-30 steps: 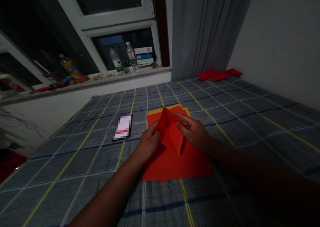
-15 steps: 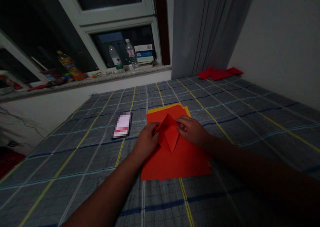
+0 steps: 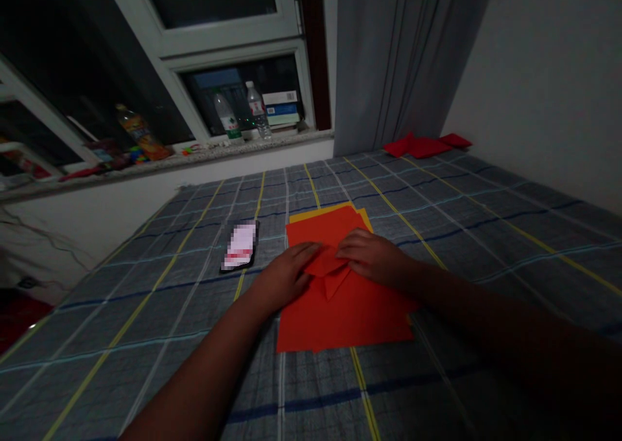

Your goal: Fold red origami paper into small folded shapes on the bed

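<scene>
Between my hands is a small folded piece of red-orange paper (image 3: 328, 274), with a pointed flap toward me. My left hand (image 3: 286, 274) grips its left side, fingers bent over the edge. On the opposite side, my right hand (image 3: 372, 254) has its fingers closed over the right edge; its thumb is hidden. Under the folded paper lies a stack of orange-red sheets (image 3: 350, 327), and a yellow sheet (image 3: 321, 212) peeks out along the far edge.
A phone (image 3: 240, 245) lies left of the stack on the checked bedspread (image 3: 184, 337). Red folded pieces (image 3: 427, 146) rest at the far right corner. Plastic bottles (image 3: 258, 111) and books (image 3: 282, 109) stand on the windowsill (image 3: 208, 151).
The folded paper's raised far point has come down toward me and the piece now looks flatter. My fingers have moved inward over its sides.
</scene>
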Tool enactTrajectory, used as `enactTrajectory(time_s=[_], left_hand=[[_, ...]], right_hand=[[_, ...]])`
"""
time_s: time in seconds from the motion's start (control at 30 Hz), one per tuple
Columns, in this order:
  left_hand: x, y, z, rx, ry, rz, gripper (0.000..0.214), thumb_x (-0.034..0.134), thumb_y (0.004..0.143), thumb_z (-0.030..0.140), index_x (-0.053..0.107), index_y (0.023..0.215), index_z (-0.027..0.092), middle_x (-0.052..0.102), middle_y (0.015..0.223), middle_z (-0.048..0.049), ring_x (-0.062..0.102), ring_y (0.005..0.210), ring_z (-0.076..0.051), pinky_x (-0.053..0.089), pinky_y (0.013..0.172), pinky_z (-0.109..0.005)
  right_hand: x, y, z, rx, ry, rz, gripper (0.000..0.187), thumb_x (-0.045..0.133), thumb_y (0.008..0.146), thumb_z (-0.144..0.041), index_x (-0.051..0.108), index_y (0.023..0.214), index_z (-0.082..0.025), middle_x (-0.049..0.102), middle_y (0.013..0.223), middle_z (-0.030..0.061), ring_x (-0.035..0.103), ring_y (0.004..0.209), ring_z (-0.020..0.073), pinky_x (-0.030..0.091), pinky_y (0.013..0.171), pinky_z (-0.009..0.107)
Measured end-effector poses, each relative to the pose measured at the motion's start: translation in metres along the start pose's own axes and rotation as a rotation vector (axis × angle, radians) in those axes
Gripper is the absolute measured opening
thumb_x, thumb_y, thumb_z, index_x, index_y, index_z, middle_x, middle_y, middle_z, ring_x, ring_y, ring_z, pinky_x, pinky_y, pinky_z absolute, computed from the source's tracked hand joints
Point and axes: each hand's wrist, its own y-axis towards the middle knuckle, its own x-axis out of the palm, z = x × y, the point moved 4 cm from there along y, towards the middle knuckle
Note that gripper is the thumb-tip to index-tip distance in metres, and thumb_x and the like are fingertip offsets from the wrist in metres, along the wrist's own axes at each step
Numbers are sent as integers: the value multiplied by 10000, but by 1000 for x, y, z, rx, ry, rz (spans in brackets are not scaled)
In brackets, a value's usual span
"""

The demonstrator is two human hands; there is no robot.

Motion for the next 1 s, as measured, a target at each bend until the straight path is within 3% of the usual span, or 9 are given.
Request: enactTrajectory(time_s=[0.2,0.37,0.53,0.7,0.87,1.0], left_hand=[[4,3,8,-56,76,2,703,501,805,28,425,1482,204,529,1456,-118,547,1293,-247,434,1115,-421],[10,-2,4,17,93,-123,801,434,785,-33,352,1527,257,332,1607,-75,374,1445,-221,342,1180,-422],[11,-10,5,119,66,-236,686,515,905,187,295,1553,239,212,1647,-96,217,1514,-261,238,1217,-483],[14,-13,4,99,71,-289,649,498,969,311,260,1567,233,163,1651,-111,156,1526,-277,177,1224,-503],[19,-11,6,51,100,-264,608,343,1039,485,210,1580,242,162,1651,-106,149,1529,-264,161,1222,-493],[22,-8,9,18,151,-248,696,338,1013,573,193,1583,201,174,1646,-137,187,1519,-297,170,1208,-521]], right_hand=[[-2,2,-10,-56,-112,-93,289,536,939,-180,681,1187,-159,708,1113,121,564,1073,263,476,958,454],[4,-2,-4,-57,-155,-170,315,522,934,-142,691,1196,-185,710,1114,111,575,1071,254,473,944,435],[-1,-3,-5,-78,-101,-249,319,551,871,-127,712,1142,-166,700,1159,113,557,1124,260,455,983,436],[-7,-4,-15,-52,-63,-226,296,615,883,-301,713,1122,-156,689,1204,132,534,1195,293,412,1027,500],[4,-3,-14,75,-93,-194,413,614,917,-459,683,1141,-119,680,1176,178,576,1137,304,454,981,491],[10,-4,-10,136,-45,-228,433,664,883,-457,658,1146,-113,664,1187,178,581,1134,303,475,969,471]])
